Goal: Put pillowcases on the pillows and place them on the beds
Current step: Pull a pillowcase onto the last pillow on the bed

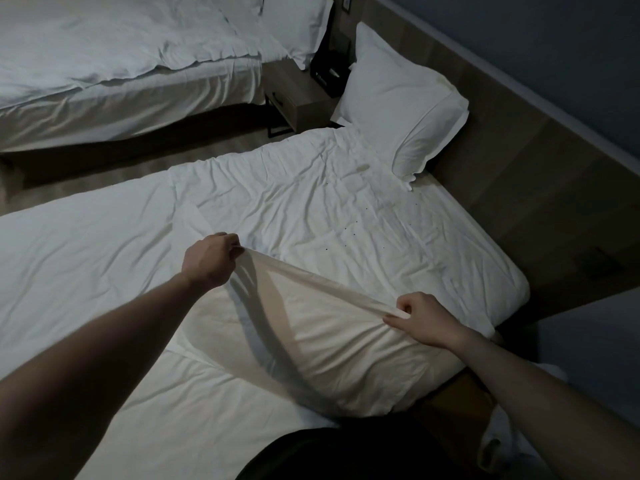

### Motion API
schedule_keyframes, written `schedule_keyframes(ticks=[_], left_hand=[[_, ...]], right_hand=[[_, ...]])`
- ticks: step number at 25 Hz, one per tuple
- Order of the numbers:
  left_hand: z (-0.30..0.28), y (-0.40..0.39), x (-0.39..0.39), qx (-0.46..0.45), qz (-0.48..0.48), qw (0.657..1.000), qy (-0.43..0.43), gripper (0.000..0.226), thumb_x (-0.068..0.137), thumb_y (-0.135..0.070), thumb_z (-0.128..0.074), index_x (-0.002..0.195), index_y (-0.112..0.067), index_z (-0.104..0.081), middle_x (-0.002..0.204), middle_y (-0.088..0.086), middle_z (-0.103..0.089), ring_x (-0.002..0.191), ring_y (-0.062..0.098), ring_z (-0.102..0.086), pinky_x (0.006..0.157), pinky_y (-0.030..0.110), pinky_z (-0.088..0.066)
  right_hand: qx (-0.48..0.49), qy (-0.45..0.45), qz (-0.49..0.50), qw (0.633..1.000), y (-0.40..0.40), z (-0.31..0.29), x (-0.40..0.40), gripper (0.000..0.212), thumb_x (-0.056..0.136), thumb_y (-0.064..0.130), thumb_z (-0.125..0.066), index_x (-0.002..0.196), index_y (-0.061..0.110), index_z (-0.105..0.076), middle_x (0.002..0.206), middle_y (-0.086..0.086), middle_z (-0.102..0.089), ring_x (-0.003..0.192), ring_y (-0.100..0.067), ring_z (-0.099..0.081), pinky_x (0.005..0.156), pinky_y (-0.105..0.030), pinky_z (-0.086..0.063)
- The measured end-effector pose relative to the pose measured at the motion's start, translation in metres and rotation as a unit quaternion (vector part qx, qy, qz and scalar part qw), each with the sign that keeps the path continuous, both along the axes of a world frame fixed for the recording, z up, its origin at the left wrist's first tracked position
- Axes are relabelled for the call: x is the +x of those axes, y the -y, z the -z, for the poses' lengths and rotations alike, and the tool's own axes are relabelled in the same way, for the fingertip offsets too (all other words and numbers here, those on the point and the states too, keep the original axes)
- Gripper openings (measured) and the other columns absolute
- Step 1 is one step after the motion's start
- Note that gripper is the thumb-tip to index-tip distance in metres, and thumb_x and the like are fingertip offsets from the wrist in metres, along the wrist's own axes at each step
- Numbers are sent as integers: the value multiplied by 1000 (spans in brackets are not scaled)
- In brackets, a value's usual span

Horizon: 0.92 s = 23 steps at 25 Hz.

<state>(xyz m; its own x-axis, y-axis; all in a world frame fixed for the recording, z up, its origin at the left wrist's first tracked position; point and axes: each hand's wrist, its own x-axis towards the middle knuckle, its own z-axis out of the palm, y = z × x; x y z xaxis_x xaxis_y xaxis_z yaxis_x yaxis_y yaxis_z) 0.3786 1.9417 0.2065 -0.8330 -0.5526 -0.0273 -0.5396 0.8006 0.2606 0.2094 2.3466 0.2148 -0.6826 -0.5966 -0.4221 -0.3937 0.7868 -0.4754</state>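
My left hand [211, 259] is closed in a fist around one end of the pillowcase [311, 327] edge, pulling it up off the bed [86, 271] I am leaning over. From that fist the cloth runs taut, down and to the right, to my right hand [424, 320], which pinches the other end of the same edge between thumb and curled fingers. Below the stretched edge, between my two forearms, the pillowcase bulges full and rounded; I cannot tell how far the pillow sits inside it. It lies on the wrinkled white sheet near the bed's right corner. Beyond my right hand, up at the headboard [519, 188], a finished pillow [398, 102] rests tilted against the wood. Far beyond my left hand stands the second bed [104, 64], made up in white, with a small nightstand [298, 98] between the two beds.
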Motion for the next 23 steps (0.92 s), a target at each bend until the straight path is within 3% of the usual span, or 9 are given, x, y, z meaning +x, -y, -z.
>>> schedule_keyframes(ticks=[7,11,19,23], left_hand=[[0,-11,-16,26,-36,999,-30,19,99,-32,-58,91,-18,-69,93,3,-69,92,32,-64,67,34,-42],[-21,-14,-37,21,-38,996,-72,20,98,-31,-60,91,-17,-70,93,4,-70,91,33,-64,67,35,-43],[-102,-54,-139,48,-30,965,-255,19,98,-27,-61,90,-13,-71,94,7,-71,82,28,-67,72,40,-55],[-126,-67,-208,93,-48,955,-278,19,97,-27,-62,102,-15,-76,107,6,-78,95,23,-75,78,25,-50]], right_hand=[[-12,18,12,1000,-8,6,-18,38,86,40,-80,71,11,-61,70,2,-58,66,-12,-53,62,-30,-38],[-52,30,-3,998,-14,-11,-39,38,85,39,-80,64,17,-57,64,7,-54,62,-8,-51,63,-29,-38],[-178,76,-21,981,-17,-85,-68,46,87,31,-77,66,4,-45,63,2,-41,60,-10,-43,63,-33,-34],[-275,117,-7,954,10,-94,-46,48,86,11,-78,62,11,-36,64,1,-32,61,-8,-36,59,-31,-27]])
